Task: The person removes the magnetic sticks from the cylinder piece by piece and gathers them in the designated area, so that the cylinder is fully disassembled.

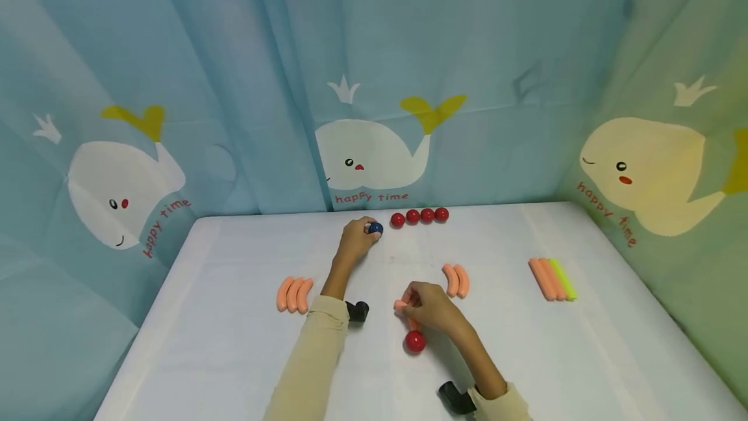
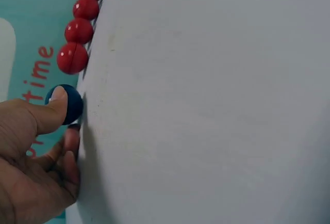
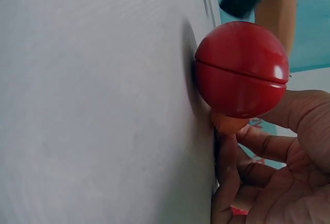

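At the table's far edge, my left hand (image 1: 354,239) pinches a blue ball (image 2: 73,105) between thumb and fingers. A row of several red balls (image 2: 78,31) lies just to its right. Nearer the middle, the thumb and fingers of my right hand (image 1: 434,308) pinch an orange stick (image 1: 400,305), partly hidden by the fingers. Close to the near side of that hand sits a single red ball (image 3: 241,70) with a seam round it. Orange material (image 3: 228,124) shows against this ball, beside the fingertips; whether it is the same stick I cannot tell.
Three curved orange sticks (image 1: 295,294) lie left of my left forearm. Two more curved sticks (image 1: 456,280) lie beyond my right hand. Farther right are straight orange sticks (image 1: 547,279) beside a yellow-green stick (image 1: 563,279). A whale-print curtain (image 1: 502,148) borders the white table (image 1: 222,356).
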`<state>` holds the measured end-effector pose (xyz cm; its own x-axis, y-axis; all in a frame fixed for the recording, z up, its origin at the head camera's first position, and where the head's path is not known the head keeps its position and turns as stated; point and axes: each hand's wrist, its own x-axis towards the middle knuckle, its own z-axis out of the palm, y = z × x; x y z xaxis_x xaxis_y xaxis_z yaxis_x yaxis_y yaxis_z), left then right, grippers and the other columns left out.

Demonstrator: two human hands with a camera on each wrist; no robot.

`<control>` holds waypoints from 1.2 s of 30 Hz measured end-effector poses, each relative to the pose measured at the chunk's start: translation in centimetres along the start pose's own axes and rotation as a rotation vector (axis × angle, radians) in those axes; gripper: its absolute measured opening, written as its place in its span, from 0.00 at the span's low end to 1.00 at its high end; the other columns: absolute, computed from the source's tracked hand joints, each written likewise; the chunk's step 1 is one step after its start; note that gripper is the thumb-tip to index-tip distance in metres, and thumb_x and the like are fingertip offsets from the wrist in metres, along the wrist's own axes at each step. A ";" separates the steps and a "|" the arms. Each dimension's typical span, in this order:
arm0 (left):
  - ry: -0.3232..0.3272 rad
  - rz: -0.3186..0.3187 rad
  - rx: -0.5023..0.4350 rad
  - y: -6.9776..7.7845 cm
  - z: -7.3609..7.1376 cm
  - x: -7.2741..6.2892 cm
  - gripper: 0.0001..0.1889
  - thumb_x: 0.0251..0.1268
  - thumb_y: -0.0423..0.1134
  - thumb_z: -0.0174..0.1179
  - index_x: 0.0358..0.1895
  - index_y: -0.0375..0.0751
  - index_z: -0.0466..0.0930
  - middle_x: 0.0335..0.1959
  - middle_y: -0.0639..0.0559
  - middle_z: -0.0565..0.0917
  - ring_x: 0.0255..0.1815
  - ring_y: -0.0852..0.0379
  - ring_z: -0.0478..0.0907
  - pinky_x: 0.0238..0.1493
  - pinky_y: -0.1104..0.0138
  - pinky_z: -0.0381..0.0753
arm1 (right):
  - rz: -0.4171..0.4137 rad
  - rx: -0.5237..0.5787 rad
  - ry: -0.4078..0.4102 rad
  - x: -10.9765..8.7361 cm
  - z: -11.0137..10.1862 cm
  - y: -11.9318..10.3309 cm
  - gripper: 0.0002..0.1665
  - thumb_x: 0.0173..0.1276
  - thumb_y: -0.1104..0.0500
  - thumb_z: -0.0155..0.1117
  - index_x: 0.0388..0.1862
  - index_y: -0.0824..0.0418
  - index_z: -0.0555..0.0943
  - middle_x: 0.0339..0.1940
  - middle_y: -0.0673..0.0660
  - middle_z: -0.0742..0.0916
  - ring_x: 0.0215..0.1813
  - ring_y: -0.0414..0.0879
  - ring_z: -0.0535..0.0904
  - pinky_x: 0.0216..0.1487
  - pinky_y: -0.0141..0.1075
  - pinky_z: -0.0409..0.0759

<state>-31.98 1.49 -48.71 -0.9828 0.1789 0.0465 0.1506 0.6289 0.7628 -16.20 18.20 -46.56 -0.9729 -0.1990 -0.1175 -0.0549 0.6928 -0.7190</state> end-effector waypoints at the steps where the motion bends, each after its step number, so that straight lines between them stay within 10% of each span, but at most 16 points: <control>1: 0.019 0.007 -0.002 -0.2 -0.1 0.4 0.19 0.65 0.38 0.64 0.58 0.40 0.79 0.42 0.40 0.80 0.45 0.48 0.76 0.52 0.54 0.76 | -0.007 0.002 -0.001 0.0 0.1 -0.1 0.08 0.61 0.62 0.71 0.29 0.60 0.78 0.22 0.50 0.77 0.28 0.41 0.71 0.27 0.30 0.70; 24: 0.033 -0.020 0.075 0.1 1.1 2.7 0.24 0.63 0.48 0.66 0.63 0.56 0.77 0.41 0.50 0.82 0.48 0.49 0.73 0.49 0.56 0.67 | 0.010 -0.007 0.001 0.1 0.2 -0.2 0.10 0.60 0.60 0.72 0.31 0.60 0.78 0.22 0.50 0.76 0.28 0.41 0.71 0.27 0.30 0.69; 36: 0.050 -0.013 0.001 -0.2 1.0 2.7 0.25 0.61 0.45 0.68 0.62 0.47 0.78 0.41 0.48 0.82 0.49 0.48 0.75 0.53 0.52 0.67 | 0.015 -0.001 -0.006 0.2 0.2 -0.3 0.09 0.60 0.61 0.72 0.31 0.60 0.78 0.22 0.50 0.76 0.28 0.42 0.70 0.27 0.30 0.69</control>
<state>-34.54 2.57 -49.37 -0.9888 0.1327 0.0686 0.1377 0.6318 0.7628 -16.31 17.81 -46.49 -0.9723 -0.1927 -0.1325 -0.0403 0.6961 -0.7168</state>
